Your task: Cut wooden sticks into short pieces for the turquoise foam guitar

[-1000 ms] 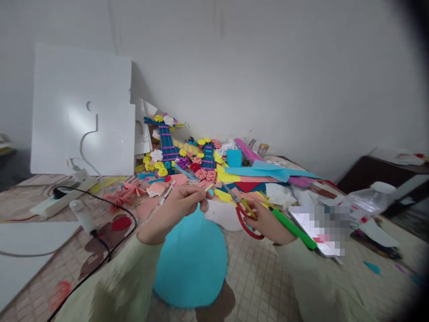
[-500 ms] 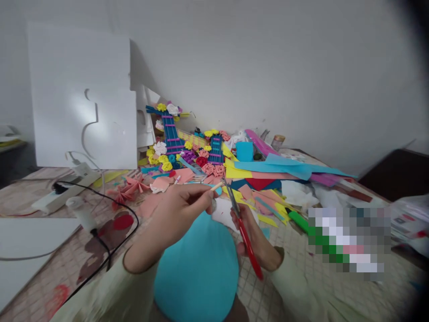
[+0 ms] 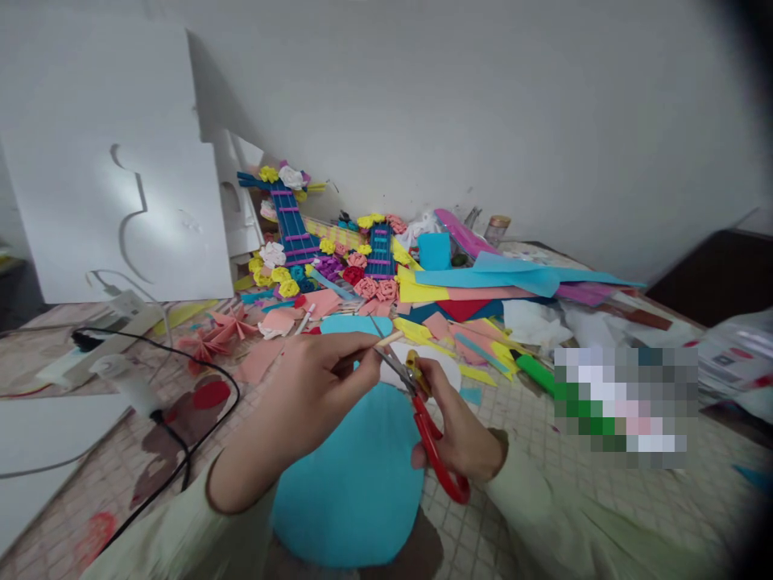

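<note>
A thin wooden stick [image 3: 380, 341] was pinched between the fingers of the left hand [image 3: 307, 391], just above the blue paper disc [image 3: 350, 475] on the tabletop [image 3: 531, 435]. Red-handled scissors [image 3: 426, 419] were gripped in the right hand [image 3: 459, 431], their blades parted around the stick near its tip. The trimming step appeared to be in hand. For the next move, the blades would need to be squeezed together while the stick was kept steady. Beyond the disc, paper flowers [image 3: 356, 274] were heaped.
</note>
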`<state>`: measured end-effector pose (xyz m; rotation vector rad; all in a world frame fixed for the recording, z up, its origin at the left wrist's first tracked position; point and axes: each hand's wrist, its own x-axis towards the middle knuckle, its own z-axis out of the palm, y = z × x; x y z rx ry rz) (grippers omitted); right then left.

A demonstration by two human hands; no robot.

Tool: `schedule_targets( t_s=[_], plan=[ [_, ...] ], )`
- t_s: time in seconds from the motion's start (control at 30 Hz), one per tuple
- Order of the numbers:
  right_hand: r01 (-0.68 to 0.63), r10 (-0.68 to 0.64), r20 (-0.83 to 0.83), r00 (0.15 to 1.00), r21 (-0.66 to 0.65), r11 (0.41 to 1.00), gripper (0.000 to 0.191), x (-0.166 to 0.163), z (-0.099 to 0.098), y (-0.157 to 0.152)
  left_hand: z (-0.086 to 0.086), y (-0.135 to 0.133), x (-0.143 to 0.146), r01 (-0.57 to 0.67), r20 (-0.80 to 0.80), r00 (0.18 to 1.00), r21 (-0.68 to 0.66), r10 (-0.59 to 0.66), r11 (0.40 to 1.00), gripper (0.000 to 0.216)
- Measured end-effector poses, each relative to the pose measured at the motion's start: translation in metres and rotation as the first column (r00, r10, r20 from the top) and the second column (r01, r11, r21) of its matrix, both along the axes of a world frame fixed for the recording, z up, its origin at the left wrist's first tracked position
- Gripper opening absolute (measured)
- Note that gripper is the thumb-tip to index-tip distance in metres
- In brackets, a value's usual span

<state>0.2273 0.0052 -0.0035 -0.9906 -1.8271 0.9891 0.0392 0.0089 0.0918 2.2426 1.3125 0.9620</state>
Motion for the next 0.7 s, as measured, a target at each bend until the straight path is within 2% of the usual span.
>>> schedule_targets(
  t_s=[0.3,0.7],
  plan=[
    [0.006,-0.006,0.038,0.999,0.004,1.0,0.081,0.0,0.0063,-0.0017,-0.0043,-0.0013,-0.0003,0.005,-0.114,0.993,0.078,0.004,0.997,0.026],
    [-0.025,0.022,0.061,0.998,0.052,0.998,0.08,0.0016,0.0064,-0.0007,-0.0069,-0.0017,0.0024,0.029,-0.131,0.991,0.16,-0.008,0.987,0.02]
  ],
)
